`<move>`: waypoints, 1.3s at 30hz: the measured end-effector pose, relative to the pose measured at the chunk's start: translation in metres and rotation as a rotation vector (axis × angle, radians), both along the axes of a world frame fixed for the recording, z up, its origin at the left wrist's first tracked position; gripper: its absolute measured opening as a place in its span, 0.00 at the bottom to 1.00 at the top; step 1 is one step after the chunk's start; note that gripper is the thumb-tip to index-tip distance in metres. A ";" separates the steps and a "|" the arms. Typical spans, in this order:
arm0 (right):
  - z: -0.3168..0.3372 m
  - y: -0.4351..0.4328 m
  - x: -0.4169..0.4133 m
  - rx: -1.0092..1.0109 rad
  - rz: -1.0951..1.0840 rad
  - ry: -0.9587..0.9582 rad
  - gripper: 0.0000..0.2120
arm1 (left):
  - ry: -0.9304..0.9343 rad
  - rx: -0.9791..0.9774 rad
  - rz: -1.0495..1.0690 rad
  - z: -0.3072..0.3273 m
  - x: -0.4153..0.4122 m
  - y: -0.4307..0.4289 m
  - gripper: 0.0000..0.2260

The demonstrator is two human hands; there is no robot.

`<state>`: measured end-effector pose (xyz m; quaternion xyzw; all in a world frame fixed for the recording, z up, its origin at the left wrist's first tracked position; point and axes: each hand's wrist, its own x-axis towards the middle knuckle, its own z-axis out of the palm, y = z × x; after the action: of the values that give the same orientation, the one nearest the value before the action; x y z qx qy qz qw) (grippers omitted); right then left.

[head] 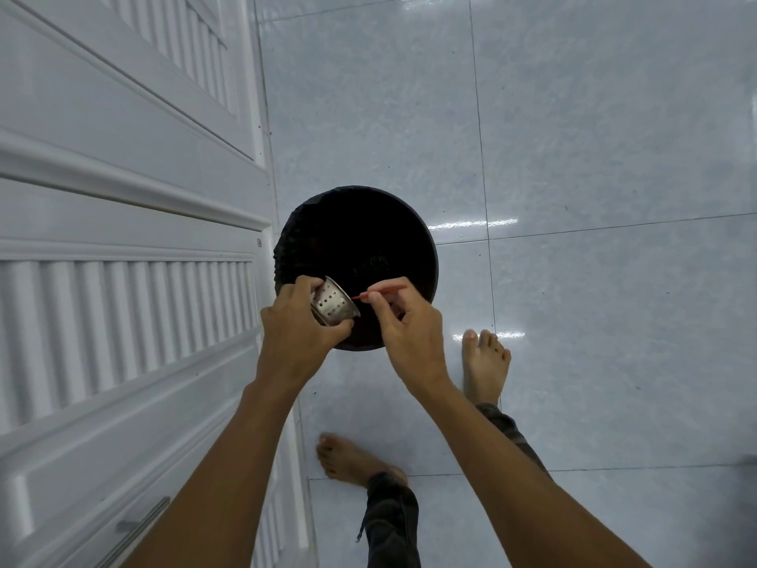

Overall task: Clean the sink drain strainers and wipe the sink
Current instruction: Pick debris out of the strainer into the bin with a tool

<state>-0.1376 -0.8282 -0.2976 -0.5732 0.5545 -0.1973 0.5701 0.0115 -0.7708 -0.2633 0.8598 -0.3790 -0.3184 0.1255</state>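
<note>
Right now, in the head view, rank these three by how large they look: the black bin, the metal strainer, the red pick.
1. black bin, largest though farthest from the camera
2. metal strainer
3. red pick, thinnest; about as long as the strainer is wide, and partly hidden in the right hand

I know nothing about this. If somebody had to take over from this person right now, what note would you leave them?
Left hand grips the metal strainer, tilted, over the black bin on the floor.
Right hand pinches a thin red stick, its tip at the strainer's perforated side.
Done: the strainer is out of the sink and held for picking; how clean it is cannot be told.
Left: finish this strainer, do any others, then wipe the sink, which is not in view.
</note>
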 end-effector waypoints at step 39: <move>0.031 -0.022 0.004 -0.263 0.242 0.302 0.08 | 0.002 -0.172 0.033 -0.005 0.002 0.002 0.31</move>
<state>-0.1337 -0.8501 -0.2666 -0.7279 0.5304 -0.1101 0.4205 0.0139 -0.7687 -0.2683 0.8516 -0.3904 -0.2837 0.2044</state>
